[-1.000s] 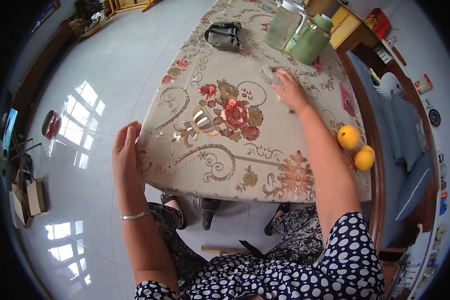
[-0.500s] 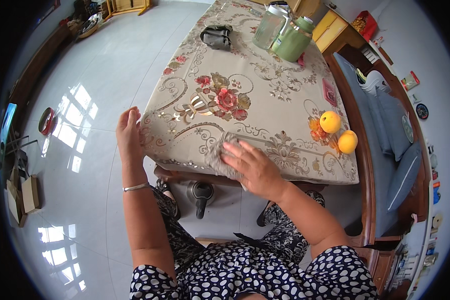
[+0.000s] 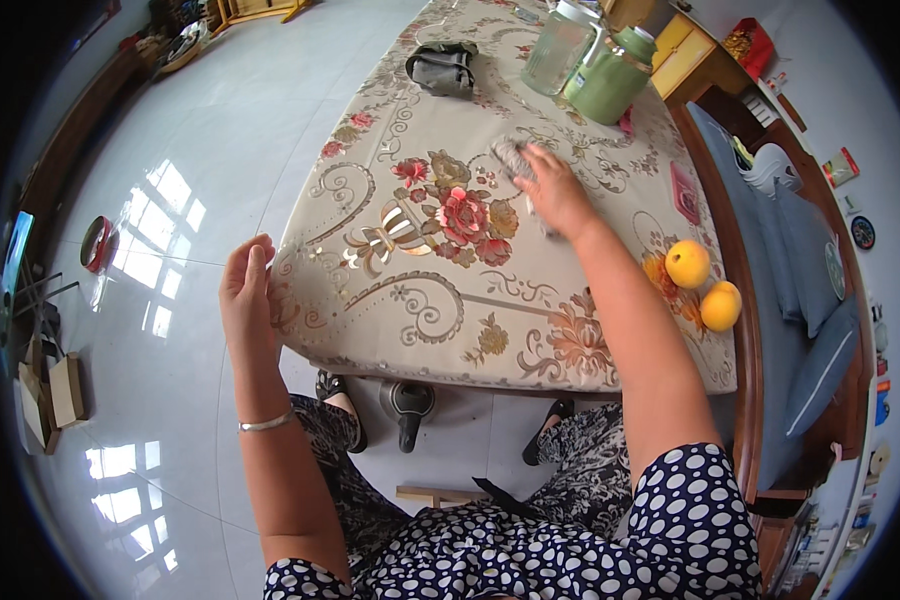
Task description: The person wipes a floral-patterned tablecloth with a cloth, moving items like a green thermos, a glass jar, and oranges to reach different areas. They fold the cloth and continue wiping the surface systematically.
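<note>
A tablecloth (image 3: pixel 350 310), beige with red flowers and scrolls, covers the long table. My right hand (image 3: pixel 555 195) reaches across it, closed over a crumpled grey-brown cloth (image 3: pixel 513 158) pressed against the surface, right of the flower-and-vase print. At the table's left edge, my left hand (image 3: pixel 246 275) has its fingers curled together with the thumb up. It is right beside the tablecloth's rim; whatever is inside those fingers is hidden. Two orange-yellow fruits, one (image 3: pixel 687 264) behind the other (image 3: pixel 720 306), lie to the right of my right forearm.
Toward the far end are a grey pouch (image 3: pixel 442 70), a clear pitcher (image 3: pixel 560 48) and a green thermos (image 3: pixel 612 78). A pink case (image 3: pixel 684 192) lies near the right edge. A wooden bench (image 3: pixel 760 400) with blue cushions flanks the table. Beneath it sits a dark-handled kettle (image 3: pixel 408 405).
My right hand has swept the cloth away from the near edge, up and right toward the table's middle. My left hand stays by the left edge. The whole view has shifted slightly.
</note>
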The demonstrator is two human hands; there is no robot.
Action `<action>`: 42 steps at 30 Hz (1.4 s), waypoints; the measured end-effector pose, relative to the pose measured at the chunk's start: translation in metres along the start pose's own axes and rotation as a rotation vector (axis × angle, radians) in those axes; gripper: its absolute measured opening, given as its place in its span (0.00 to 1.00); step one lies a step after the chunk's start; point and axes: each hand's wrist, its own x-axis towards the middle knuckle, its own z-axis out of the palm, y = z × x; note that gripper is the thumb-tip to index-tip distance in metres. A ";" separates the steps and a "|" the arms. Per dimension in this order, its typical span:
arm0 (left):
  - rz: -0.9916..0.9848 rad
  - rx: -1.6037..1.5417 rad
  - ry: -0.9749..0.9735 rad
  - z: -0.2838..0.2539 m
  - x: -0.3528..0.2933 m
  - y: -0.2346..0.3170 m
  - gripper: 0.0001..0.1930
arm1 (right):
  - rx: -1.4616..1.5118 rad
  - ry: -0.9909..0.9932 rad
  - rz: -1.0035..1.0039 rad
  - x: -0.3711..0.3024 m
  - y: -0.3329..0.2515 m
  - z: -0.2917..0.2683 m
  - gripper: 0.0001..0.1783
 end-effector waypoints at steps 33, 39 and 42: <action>-0.007 0.001 -0.030 0.006 0.002 0.008 0.18 | -0.015 0.093 -0.189 0.043 -0.084 0.038 0.25; -0.071 -0.177 -0.034 0.000 0.005 0.002 0.18 | 0.066 0.017 -0.413 -0.042 -0.164 0.006 0.26; -0.055 -0.261 -0.044 -0.008 0.011 -0.008 0.17 | 0.151 -0.047 -0.484 -0.089 -0.189 -0.019 0.27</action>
